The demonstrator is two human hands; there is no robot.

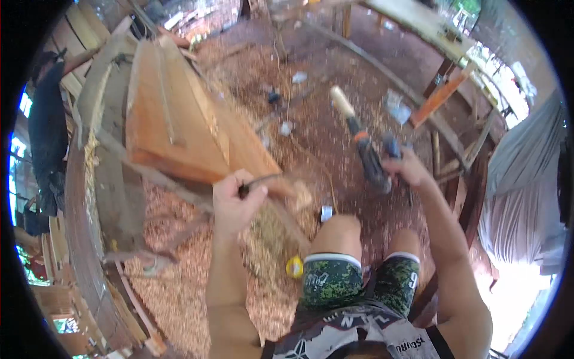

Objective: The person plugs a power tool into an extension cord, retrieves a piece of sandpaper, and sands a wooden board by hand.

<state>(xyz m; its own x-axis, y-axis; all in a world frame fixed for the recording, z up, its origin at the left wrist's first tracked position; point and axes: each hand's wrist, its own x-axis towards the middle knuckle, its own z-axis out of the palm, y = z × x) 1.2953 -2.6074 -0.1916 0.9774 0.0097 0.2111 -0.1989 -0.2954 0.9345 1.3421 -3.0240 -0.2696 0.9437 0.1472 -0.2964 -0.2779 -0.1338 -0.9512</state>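
The left hand (235, 197) is extended forward, its forearm nearly straight. Its fingers are curled and clamped, with the thumb, on a narrow dark strip (263, 179). The strip is slightly curved and projects from the grip toward the person's right. In view, the hand overlaps the near end of a reddish-brown board (173, 134); contact with the board cannot be determined.

The right arm is bent at the elbow, with the forearm angled forward and inward. The right hand (408, 167) is at the near end of an elongated dark tool (372, 161), its fingers bent toward the tool body. Motion blur obscures the contact, so whether these fingers are closed on it cannot be told. The tool has an orange band and a pale, rounded far end; in view it lies over the right-hand part of the floor (317, 113). A blue part (391, 145) shows just beyond the fingers.

The board is broad, flat and straight-edged, tapering toward its far end. A slender wooden strip (164, 99) lies lengthwise on its face. Curled, pale wood shavings (179, 293) form a loose layer on the near left part of the floor. A round yellow object (294, 267) sits near the left knee.
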